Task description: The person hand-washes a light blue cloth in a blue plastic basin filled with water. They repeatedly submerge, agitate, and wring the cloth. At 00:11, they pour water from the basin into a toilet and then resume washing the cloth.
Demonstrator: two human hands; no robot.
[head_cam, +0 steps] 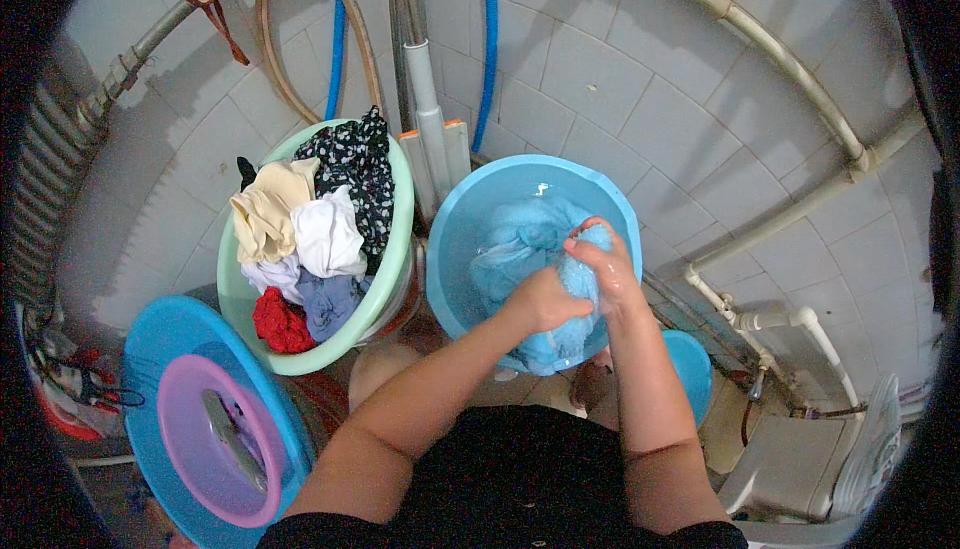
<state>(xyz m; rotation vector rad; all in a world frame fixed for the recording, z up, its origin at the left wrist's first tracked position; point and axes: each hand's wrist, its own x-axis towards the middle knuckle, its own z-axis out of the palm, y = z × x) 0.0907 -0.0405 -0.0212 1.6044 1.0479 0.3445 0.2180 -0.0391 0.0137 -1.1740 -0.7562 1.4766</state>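
Observation:
A light blue plastic basin (454, 249) stands before me with water and a wet light blue towel (517, 238) in it. Both of my hands grip a bunched length of this towel over the basin's right side. My left hand (551, 300) is closed around its lower part, thumb pointing right. Higher up and to the right, my right hand (606, 264) has its fingers curled round the towel's upper end and looks wet. The rest of the towel lies twisted in the water, and one fold hangs at the basin's near rim.
To the left, a pale green basin (403, 249) holds crumpled clothes. Nested blue (150, 369) and pink basins (172, 429) lean at lower left. A squeeze mop (427, 91) and hoses stand behind; pipes (795, 76) run along the tiled wall at right.

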